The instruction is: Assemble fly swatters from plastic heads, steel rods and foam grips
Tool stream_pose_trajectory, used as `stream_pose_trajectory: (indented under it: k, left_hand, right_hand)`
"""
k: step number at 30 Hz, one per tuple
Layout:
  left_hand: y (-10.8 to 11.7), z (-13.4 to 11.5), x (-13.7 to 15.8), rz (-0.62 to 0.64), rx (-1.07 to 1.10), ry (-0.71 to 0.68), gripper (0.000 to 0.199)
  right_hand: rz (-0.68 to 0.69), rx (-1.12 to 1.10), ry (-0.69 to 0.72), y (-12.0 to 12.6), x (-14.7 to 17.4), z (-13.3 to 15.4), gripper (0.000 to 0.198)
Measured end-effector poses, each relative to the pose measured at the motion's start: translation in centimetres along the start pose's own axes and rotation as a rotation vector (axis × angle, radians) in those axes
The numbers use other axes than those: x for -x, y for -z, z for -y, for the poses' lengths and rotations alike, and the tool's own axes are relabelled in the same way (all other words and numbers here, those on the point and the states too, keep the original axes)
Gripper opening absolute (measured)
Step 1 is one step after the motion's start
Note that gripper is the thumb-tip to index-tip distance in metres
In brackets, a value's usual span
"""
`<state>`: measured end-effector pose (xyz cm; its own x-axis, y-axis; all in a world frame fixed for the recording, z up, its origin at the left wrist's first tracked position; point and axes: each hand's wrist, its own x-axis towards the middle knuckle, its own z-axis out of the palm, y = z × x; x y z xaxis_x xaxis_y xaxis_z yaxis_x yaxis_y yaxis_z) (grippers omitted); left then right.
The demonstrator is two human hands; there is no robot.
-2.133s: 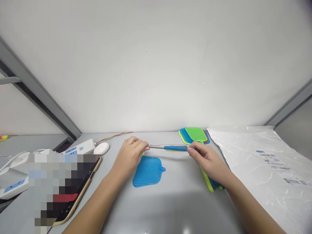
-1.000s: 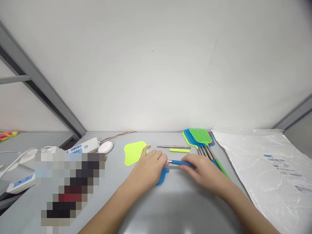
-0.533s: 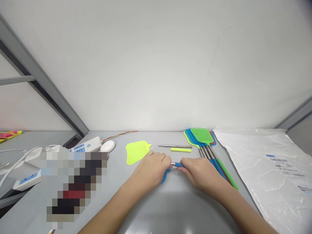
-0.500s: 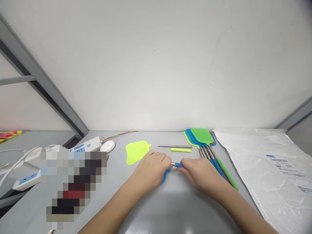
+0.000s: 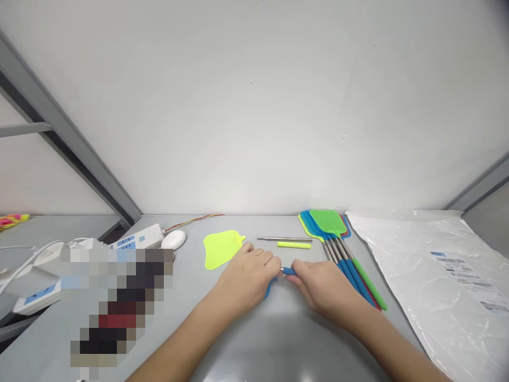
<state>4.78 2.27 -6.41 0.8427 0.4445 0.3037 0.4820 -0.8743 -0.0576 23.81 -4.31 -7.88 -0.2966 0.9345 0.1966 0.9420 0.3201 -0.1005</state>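
Observation:
My left hand (image 5: 252, 273) is closed around the metal shaft end of a blue fly swatter, mostly hidden under the fingers. A blue edge of its head (image 5: 269, 288) shows below that hand. My right hand (image 5: 322, 286) pinches the swatter's blue handle (image 5: 289, 271), and a short stretch of metal shows between the two hands. Beyond them lie three loose parts: a yellow-green mesh swatter head (image 5: 224, 249), a thin metal rod (image 5: 284, 239) and a yellow-green handle sleeve (image 5: 294, 245). Right of these is a stack of fly swatters (image 5: 329, 222) with blue, green and red handles.
A white plastic mailing bag (image 5: 397, 254) with a printed label covers the right side of the grey table (image 5: 254, 345). On the left are power strips (image 5: 147, 236) with plugs and cables, a round white disc (image 5: 174, 240) and a pixelated patch. A wall rises behind.
Both hands keep their grip on the blue swatter, and the blue handle sits slightly closer to my left hand. The whole view has shifted a little.

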Motion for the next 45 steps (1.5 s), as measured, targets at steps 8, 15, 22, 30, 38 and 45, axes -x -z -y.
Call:
stream_pose_trajectory:
  k: [8,15,22,30,38,45]
  left_hand:
    - [3.3,2.6,0.5,-0.222,-0.094,0.13,0.014]
    - [2.8,2.0,0.6,-0.168,0.232,0.136,0.025]
    - [0.8,-1.5,-0.3,-0.131,0.439,0.223,0.024]
    - [-1.5,-5.9,-0.8,-0.011,0.558,0.133,0.016]
    - [-0.3,-5.9,0.0,-0.138,0.587,0.195,0.024]
    - [1.9,-3.1,-0.2,-0.46,0.806,0.461,0.019]
  right_hand:
    - [-0.201,-0.534,-0.221,1.5,-0.3,0.6,0.025]
    - [-0.355,-0.934,-0.482,4.2,0.9,-1.5,0.03]
    - [-0.473,-1.242,-0.596,4.0,0.2,-3.2,0.034]
    - [-0.642,-1.383,-0.385,3.5,-2.3,0.9,0.045]
    - [-0.676,-1.438,-0.5,3.6,-2.7,0.6,0.03]
    - [-0.44,-1.037,-0.662,1.9,-1.4,-1.8,0.053]
